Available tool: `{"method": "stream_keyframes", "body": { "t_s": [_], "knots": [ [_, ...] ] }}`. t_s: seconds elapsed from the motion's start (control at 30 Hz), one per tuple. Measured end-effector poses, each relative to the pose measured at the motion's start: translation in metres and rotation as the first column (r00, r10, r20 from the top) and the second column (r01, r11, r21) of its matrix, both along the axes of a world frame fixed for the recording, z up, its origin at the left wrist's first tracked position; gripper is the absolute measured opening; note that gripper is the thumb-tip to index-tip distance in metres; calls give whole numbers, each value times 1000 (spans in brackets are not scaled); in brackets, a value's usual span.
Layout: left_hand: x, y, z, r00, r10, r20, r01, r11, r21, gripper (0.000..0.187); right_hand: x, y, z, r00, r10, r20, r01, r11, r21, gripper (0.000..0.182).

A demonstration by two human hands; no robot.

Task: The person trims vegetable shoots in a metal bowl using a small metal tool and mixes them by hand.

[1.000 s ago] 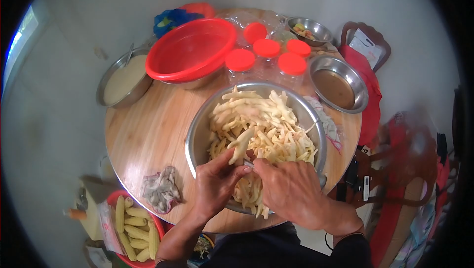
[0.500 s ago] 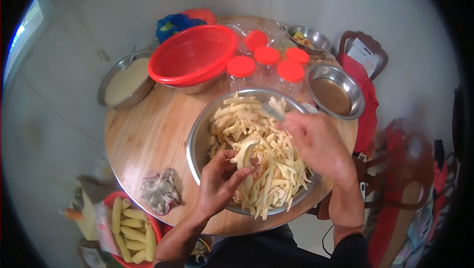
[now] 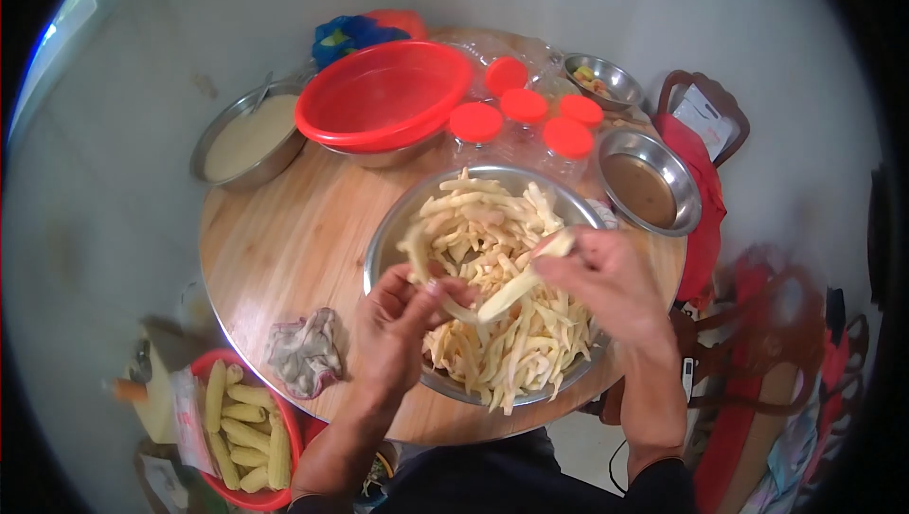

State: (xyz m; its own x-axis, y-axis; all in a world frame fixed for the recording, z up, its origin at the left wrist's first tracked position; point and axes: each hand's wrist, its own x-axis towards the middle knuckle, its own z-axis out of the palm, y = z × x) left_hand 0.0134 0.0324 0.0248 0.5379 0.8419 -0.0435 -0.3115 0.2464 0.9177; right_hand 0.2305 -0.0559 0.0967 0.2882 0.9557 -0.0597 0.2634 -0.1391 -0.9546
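Note:
A wide steel bowl on the round table is heaped with pale yellow chicken feet. Over the heap, my left hand is closed around a chicken foot whose curved end sticks up past my fingers. My right hand is closed too, its fingers pinching a pale piece at the bowl's right side. Between both hands lies a pale, straight length of chicken foot, slanting from my left fingertips up to my right ones. The inside of my right grip is hidden.
Behind the bowl stand a red basin and several clear jars with red lids. Steel bowls hold creamy liquid, brown liquid and cut pieces. A crumpled cloth lies left, above a red tub of corn.
My right hand has come down and nearer the left, now at the pale piece; the small blade seen at its fingers no longer shows. My left hand has risen slightly and turned the foot.

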Motion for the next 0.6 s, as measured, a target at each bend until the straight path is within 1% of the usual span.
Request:
{"method": "stream_keyframes", "body": {
  "t_s": [0.03,0.07,0.1,0.13,0.17,0.2,0.23,0.27,0.33,0.37,0.4,0.47,0.5,0.53,0.6],
  "knots": [
    [-4,6,0,996,31,83,-26,998,-54,31,6,-3,-2,980,-80,-184,98,991,92,25],
    [-9,11,0,985,63,164,-45,993,-109,33,11,-6,2,980,-79,-184,97,991,91,25],
    [-12,17,-4,975,18,220,12,991,-136,35,16,-10,9,981,-38,-188,55,995,87,25],
    [-12,17,-5,976,16,219,15,990,-141,35,19,-13,14,981,2,-193,14,997,82,25],
    [-12,17,-2,959,-57,277,108,979,-171,35,16,-13,16,981,-3,-194,18,997,78,25],
    [-11,16,2,933,-127,336,200,960,-193,34,10,-10,18,968,65,-243,-55,997,48,26],
    [-10,14,5,916,-179,358,275,932,-237,38,5,-8,20,948,130,-291,-129,991,24,28],
    [-8,10,9,915,-184,358,279,931,-235,38,5,-4,13,948,126,-291,-124,992,25,28],
    [-1,1,15,931,-289,225,338,913,-226,43,1,8,1,955,241,-171,-249,968,-22,27],
    [2,0,0,908,-334,253,379,913,-153,46,-3,9,2,945,255,-204,-260,966,3,26],
    [4,-2,2,905,-342,252,387,909,-158,46,-7,12,10,947,245,-208,-251,968,0,26],
    [8,-6,10,915,-383,125,401,898,-181,56,-10,16,21,930,313,-192,-333,939,-82,28],
    [9,-7,9,930,-358,81,367,915,-169,42,-11,18,15,931,311,-192,-331,940,-81,28],
    [9,-7,9,930,-358,79,366,916,-166,42,-10,19,4,927,305,-217,-328,941,-79,28],
    [8,-3,8,919,-395,-12,386,903,-190,32,-14,17,-4,922,306,-239,-331,941,-74,29]
  ]
}}
